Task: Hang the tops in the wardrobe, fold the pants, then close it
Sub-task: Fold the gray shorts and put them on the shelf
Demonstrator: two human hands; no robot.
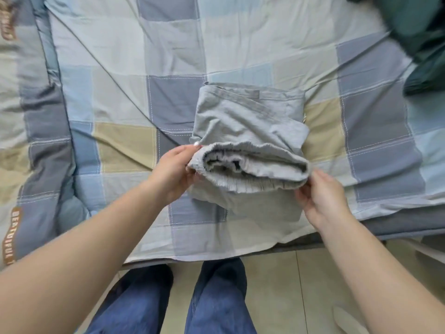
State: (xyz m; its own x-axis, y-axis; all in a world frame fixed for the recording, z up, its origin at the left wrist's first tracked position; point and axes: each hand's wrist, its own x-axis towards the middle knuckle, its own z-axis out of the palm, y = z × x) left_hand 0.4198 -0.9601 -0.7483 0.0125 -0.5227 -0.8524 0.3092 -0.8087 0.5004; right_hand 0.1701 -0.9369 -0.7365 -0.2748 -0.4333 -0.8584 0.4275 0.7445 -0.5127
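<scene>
Light grey pants [250, 121] lie folded into a compact stack on the checked bedspread [120, 68], near the bed's front edge. Their elastic waistband faces me and gapes open, lifted off the bed. My left hand [177, 169] grips the waistband's left end, fingers curled around the fabric. At the right end, my right hand [322, 196] pinches the same waistband. A dark green garment [419, 37] lies crumpled at the bed's far right corner, partly cut off by the frame. No wardrobe is in view.
A folded quilt [38, 131] with brown lettering runs down the bed's left side. The bed edge crosses the lower frame, with a beige tiled floor [289, 285] and my blue-jeaned legs [216, 297] below it.
</scene>
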